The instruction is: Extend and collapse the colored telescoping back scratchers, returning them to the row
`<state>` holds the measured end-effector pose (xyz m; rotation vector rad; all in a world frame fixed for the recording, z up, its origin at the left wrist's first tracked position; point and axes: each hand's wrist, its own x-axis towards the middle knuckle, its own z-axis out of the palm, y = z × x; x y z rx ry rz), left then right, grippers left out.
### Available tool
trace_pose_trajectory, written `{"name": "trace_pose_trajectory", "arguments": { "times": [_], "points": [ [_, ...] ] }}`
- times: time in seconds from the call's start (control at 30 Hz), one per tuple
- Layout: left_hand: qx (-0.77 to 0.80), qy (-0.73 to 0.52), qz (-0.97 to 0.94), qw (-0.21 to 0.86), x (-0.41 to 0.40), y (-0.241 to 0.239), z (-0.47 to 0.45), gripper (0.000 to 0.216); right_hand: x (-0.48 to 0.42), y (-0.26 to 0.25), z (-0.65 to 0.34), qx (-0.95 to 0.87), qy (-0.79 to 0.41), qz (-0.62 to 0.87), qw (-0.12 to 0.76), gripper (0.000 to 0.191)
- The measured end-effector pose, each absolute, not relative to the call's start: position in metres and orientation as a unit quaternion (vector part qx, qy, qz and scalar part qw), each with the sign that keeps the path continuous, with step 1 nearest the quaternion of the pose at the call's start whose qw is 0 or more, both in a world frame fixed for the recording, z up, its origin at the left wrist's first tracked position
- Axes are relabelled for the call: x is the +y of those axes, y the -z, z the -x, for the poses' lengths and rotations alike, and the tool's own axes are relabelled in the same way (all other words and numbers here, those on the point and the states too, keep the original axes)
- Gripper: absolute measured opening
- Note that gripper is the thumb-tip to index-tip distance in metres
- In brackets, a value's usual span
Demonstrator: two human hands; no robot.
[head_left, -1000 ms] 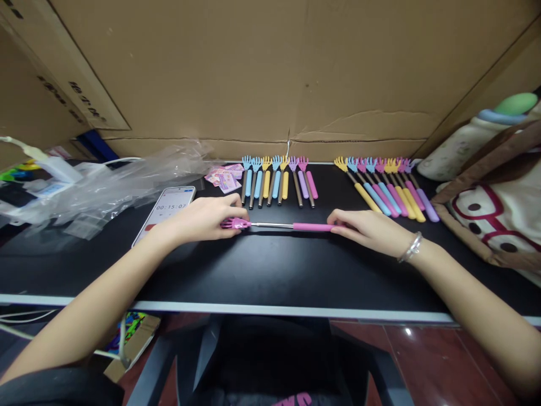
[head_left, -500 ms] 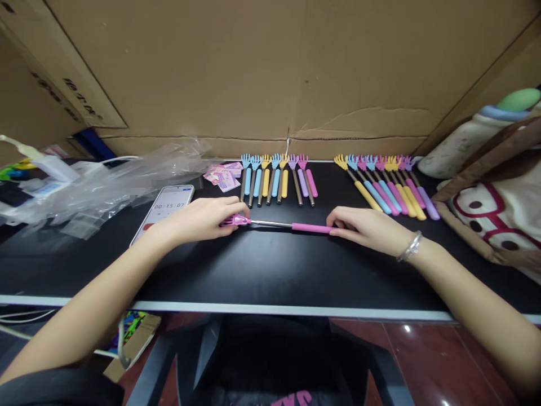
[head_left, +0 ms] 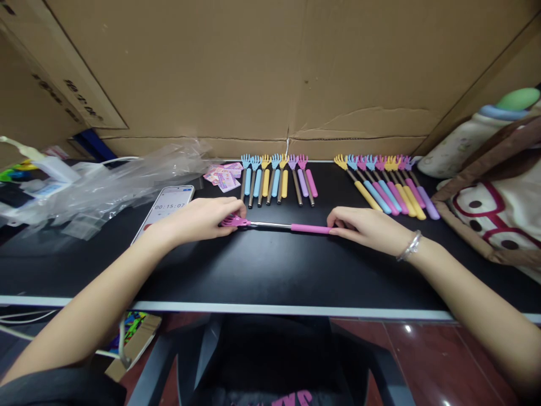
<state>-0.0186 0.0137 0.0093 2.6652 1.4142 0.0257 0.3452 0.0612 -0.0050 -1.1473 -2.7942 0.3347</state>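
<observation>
A pink back scratcher with a bare metal rod lies level, close above or on the black desk, between my two hands. My left hand pinches its pink claw head. The end of the pink handle sits between the thumb and fingers of my right hand, which wears a bracelet. Behind, separate claw-topped rods and coloured handle sleeves stand in a row, side by side on the desk. Farther right lies a row of assembled back scratchers in yellow, blue, pink and purple.
A phone showing a timer lies beside my left wrist. Small printed cards and clear plastic bags are at the left back. A cloth bag and a bottle stand right. Cardboard walls the back.
The fingers of my left hand have shifted slightly on the claw head, showing more of it. My right hand and the rows behind look unchanged.
</observation>
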Motion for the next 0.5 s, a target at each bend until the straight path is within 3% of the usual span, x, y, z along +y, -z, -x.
{"name": "trace_pose_trajectory", "arguments": {
  "times": [0.5],
  "points": [
    [0.485,0.030,-0.872,0.065,0.0158,-0.0113,0.0230,0.021,0.0609,0.0035,-0.3454,-0.917,-0.114,0.379,0.039,0.027]
  ]
}}
